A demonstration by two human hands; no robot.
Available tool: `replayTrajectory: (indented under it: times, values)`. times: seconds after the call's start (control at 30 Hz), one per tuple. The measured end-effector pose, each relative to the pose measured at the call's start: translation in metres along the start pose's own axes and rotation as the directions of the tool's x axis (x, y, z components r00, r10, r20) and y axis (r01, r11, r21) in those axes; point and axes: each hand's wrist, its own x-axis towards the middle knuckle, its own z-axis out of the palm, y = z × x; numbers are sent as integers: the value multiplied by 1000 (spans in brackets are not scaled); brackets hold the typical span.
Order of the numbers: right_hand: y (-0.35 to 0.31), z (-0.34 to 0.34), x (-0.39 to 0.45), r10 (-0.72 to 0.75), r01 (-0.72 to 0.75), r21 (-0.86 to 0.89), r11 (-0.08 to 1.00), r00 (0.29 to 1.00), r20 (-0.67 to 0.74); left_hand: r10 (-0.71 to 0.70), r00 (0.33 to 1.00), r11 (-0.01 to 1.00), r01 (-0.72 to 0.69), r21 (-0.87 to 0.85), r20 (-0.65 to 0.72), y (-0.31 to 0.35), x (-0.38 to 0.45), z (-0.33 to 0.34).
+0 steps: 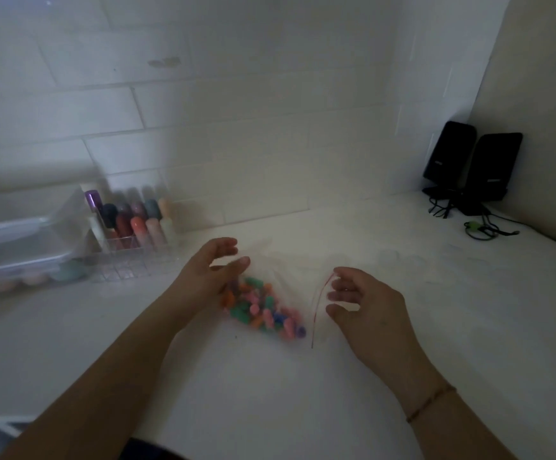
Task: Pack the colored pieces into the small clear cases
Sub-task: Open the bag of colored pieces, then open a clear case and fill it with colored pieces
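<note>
Nearest the camera, two bare forearms reach out over the pale table (303, 393), and the work sits just beyond them. Far left, against the tiled wall, stand a lidded plastic container (21, 247) and a clear organizer (130, 227) holding coloured bottles; neither looks like the small clear cases, which I cannot make out anywhere in this dim, soft picture. The left hand (203, 277) hovers at the closed end of a clear bag (286, 293), fingers loosely spread and apart, gripping nothing that I can see, though its thumb side may be brushing the plastic. The colored pieces (263, 310) lie heaped inside that bag, on the table between the two hands. At the bag's mouth, marked by a thin red seal strip (318, 310), the right hand (366, 310) has its fingers curled and appears to pinch the upper end of the strip. The step in hand seems to be opening the bag. To do it well, the left hand should pin the bag behind the heap while the right peels the seal apart slowly, keeping the mouth raised so the light pieces do not scatter across the table. Far right, two black speakers (472, 161) and their cables (482, 224) stand well apart from the work.
</note>
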Motion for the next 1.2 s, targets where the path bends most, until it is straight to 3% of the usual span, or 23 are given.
replayTrajectory:
  times: [0.07,0.13,0.17,0.23,0.3,0.4,0.5,0.57,0.63,0.77,0.83,0.9,1.0,1.07,1.13,1.2]
  values:
    - [-4,-11,5,-24,21,-30,999,994,-110,180,977,928,-207,309,115,0,-5,3]
    - [-12,-32,10,-56,57,-7,998,951,-304,290,890,653,-453,608,352,-3,-6,7]
    - [-17,-46,12,-51,66,26,997,917,-397,285,849,511,-528,679,446,-4,-6,9]
    - [-27,-74,12,-11,46,63,997,880,-474,228,828,397,-560,727,513,-8,-4,11]
    - [-32,-99,11,21,-42,-43,998,918,-397,212,848,403,-529,747,486,-12,1,9]
    - [-22,-124,7,71,-142,-344,928,975,-211,236,876,349,-481,804,421,-10,11,0]
    - [0,-135,-7,30,-62,-657,751,998,-60,170,910,315,-415,854,379,0,16,-4]
    - [15,-138,-17,94,-21,-742,670,994,57,123,918,305,-396,866,377,15,8,7]
    - [32,-141,-25,187,15,-809,587,970,153,147,877,287,-480,829,457,34,-9,32]
    - [58,-147,-25,159,113,-851,513,962,224,414,668,340,-743,576,618,53,-43,105]
    - [61,-150,-20,128,94,-836,540,973,192,427,631,328,-776,539,647,45,-46,142]
    - [59,-152,-18,103,86,-832,548,980,169,476,598,253,-795,551,645,35,-43,170]
    - [59,-158,-23,73,79,-832,549,987,142,552,576,203,-795,572,603,28,-37,186]
    - [55,-158,-27,-24,142,-807,573,987,156,603,560,218,-800,559,568,23,-37,186]
    - [46,-153,-28,-98,252,-779,574,966,241,620,581,300,-796,525,527,21,-41,183]
    - [35,-145,-21,-81,332,-715,615,929,362,596,682,500,-729,468,424,22,-48,177]
